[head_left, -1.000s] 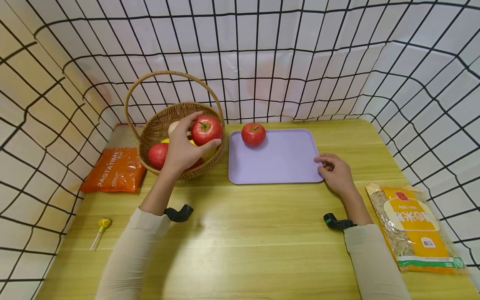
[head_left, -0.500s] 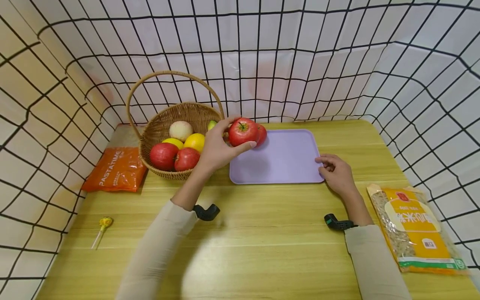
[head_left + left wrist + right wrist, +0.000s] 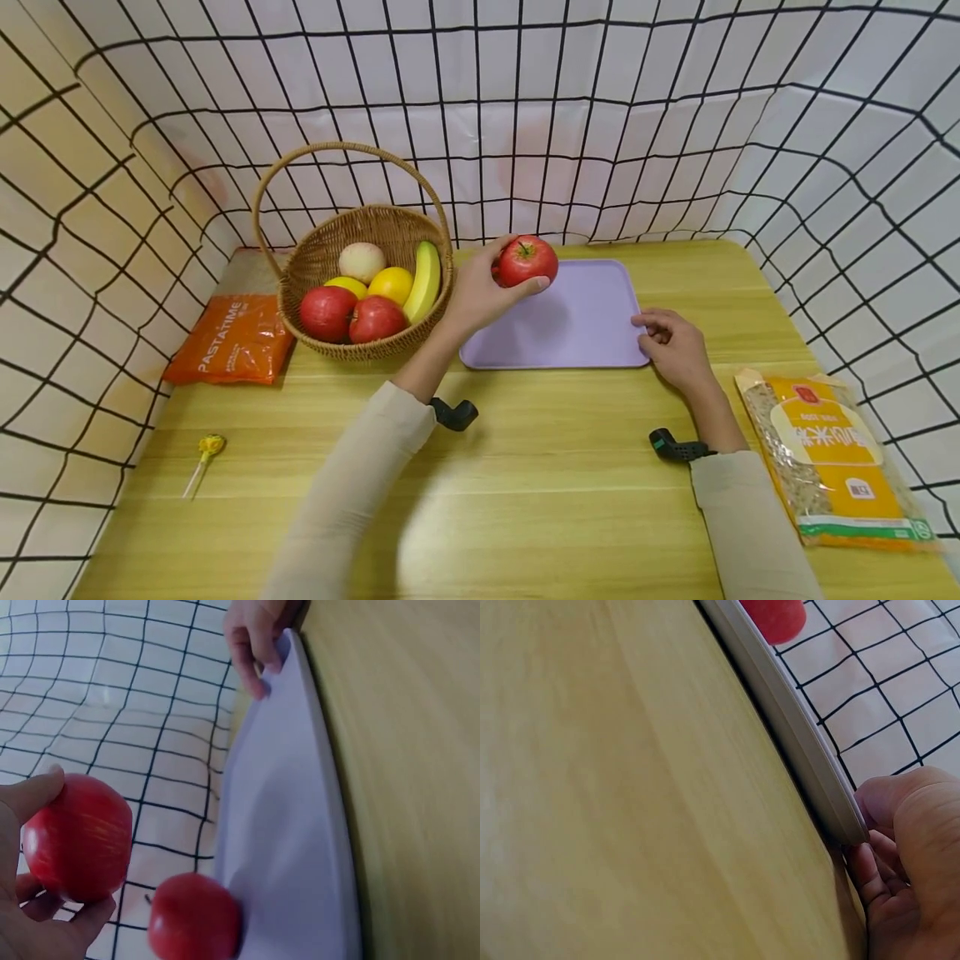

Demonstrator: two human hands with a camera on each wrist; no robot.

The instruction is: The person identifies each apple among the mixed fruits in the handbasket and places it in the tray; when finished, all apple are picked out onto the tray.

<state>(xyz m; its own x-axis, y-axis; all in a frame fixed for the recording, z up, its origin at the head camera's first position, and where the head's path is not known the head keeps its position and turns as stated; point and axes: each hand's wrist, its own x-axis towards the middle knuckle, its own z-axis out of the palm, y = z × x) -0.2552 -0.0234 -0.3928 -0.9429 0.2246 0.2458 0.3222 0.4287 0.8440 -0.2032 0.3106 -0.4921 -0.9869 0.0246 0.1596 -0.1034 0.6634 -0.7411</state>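
My left hand [image 3: 480,287] grips a red apple [image 3: 528,260] over the left part of the lilac tray [image 3: 592,333]. In the left wrist view the thumb and fingers curl round this streaked apple [image 3: 82,838], which is held up off the tray. A second red apple [image 3: 193,919] sits on the tray; the left hand and held apple mostly hide it in the head view. My right hand [image 3: 672,346] pinches the tray's right edge. The right wrist view has its thumb at the rim [image 3: 832,791] and its fingers curled underneath.
Left of the tray stands a wicker basket [image 3: 352,352] with a tall handle, holding red fruits, yellow fruits, a pale round one and a banana [image 3: 424,279]. An orange pasta bag [image 3: 232,337] and a lollipop [image 3: 210,445] lie at left, a yellow grain bag [image 3: 832,454] at right. Black-grid walls surround the table.
My left hand has carried the apple rightward from over the basket to over the tray, uncovering the banana and other fruit. The right hand stays at the tray's edge.
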